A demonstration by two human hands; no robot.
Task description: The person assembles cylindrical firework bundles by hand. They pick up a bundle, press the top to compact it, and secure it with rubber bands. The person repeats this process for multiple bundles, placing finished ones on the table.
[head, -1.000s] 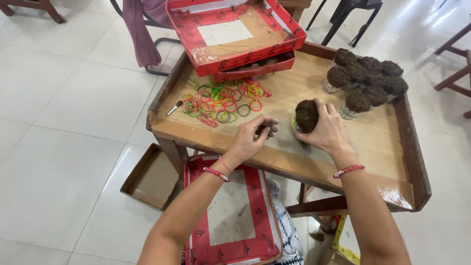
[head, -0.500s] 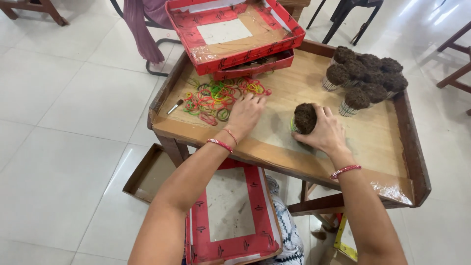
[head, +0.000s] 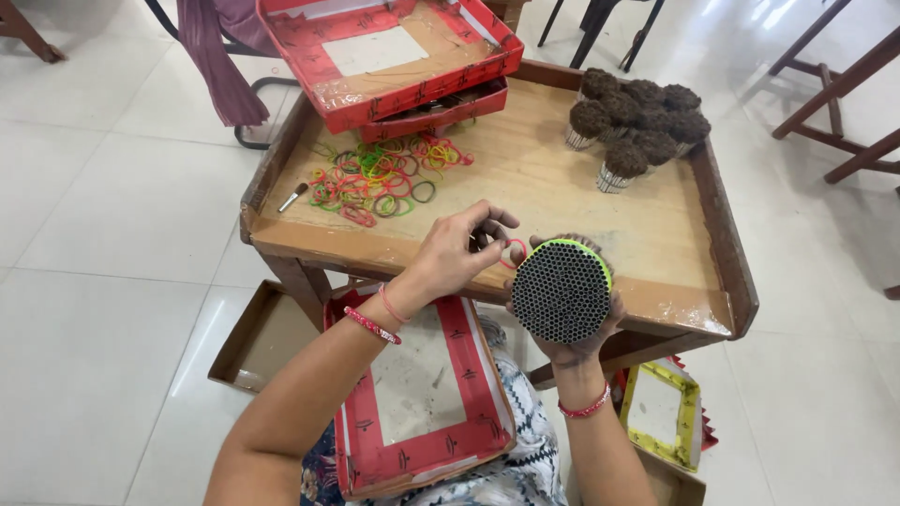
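The right hand (head: 572, 349) held a round bundle of black tubes (head: 561, 292) from below at the near edge of the tabletop (head: 562, 187), its fingers wrapped around it. At 9 o'clock of the bundle, the left hand (head: 450, 258) pinched a pink rubber band (head: 514, 251) between its fingers. Loose coloured rubber bands (head: 380, 173) lay at 11 o'clock, and finished dark bundles (head: 637, 117) stood at 1 o'clock.

Bundle of sticks held (head: 561, 291): one
Bundles standing on counter (head: 639, 120): about eight
Red trays (head: 389, 49): three
Rubber bands (head: 380, 178): dozens
Small brush (head: 292, 196): one
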